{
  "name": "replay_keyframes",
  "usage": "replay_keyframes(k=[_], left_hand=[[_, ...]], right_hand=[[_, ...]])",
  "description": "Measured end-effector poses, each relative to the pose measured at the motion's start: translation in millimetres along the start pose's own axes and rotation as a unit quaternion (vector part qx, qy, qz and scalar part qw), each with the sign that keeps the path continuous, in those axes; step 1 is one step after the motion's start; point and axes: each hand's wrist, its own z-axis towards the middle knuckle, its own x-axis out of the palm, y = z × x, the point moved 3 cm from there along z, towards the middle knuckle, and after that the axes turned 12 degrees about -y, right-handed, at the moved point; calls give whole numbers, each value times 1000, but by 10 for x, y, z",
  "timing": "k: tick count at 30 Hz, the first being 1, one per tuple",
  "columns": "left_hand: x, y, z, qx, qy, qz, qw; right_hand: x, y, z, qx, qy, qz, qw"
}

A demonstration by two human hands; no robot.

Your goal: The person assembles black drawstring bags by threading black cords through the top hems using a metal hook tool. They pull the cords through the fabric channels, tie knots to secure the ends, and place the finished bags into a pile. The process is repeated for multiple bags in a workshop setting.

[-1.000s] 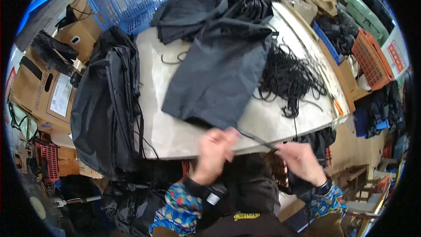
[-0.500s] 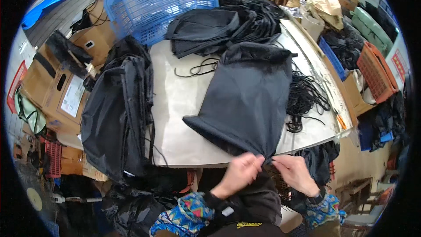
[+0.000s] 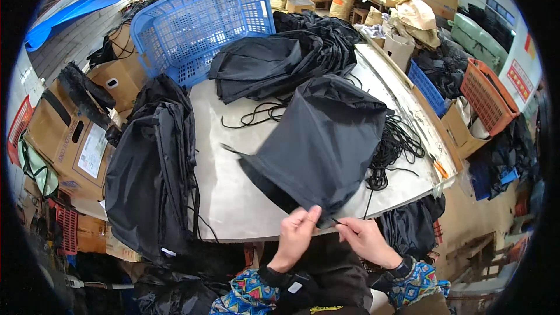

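Note:
A black fabric bag [image 3: 324, 143] lies spread on the pale table [image 3: 224, 198], its near corner hanging at the front edge. My left hand [image 3: 297, 234] pinches that near corner of the bag. My right hand [image 3: 364, 239] sits just beside it, fingers closed on a thin black cord [image 3: 337, 221] at the bag's edge. A tangle of black cords [image 3: 396, 146] lies to the right of the bag.
A stack of black bags [image 3: 151, 169] drapes over the table's left edge. More black bags [image 3: 280, 61] are heaped at the back, by a blue plastic basket [image 3: 201, 23]. Cardboard boxes [image 3: 64, 134] stand left; an orange crate [image 3: 487, 96] and blue crate [image 3: 429, 87] right.
The bag has turned and slid toward me across the table. My hands have come together at its near corner, the right one moving in from the right.

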Motion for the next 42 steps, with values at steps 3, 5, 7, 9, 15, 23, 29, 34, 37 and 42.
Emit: replay_keyframes(k=[3,5,7,9,15,23,29,34,37,42], left_hand=[[210,-164,4,-65,11,-118,991],[384,-77,-113,-24,60,-86,994],[386,-238,-56,106,43,32,993],[262,-237,25,303,-1,184,935],[155,-250,98,481,147,513,696],[-777,-166,970,515,109,606,596],[-988,-231,745,384,132,511,758],[-548,17,-3,227,71,371,898],[-391,200,-414,-54,88,120,987],[93,318,-505,-79,81,52,992]], right_hand=[[-22,-84,-20,-33,-18,-20,999],[23,-128,10,-69,-57,-28,996],[-94,-24,72,-198,-72,-119,970],[-337,211,141,-232,-123,-96,960],[-1120,502,-31,-153,-388,209,884],[-3597,-1847,-1600,-8,-647,426,633],[-1960,-1222,-636,209,-497,252,804],[-512,-873,-423,249,-84,209,942],[-188,-884,-402,193,-22,218,956],[-28,-735,-374,227,-16,230,946]])
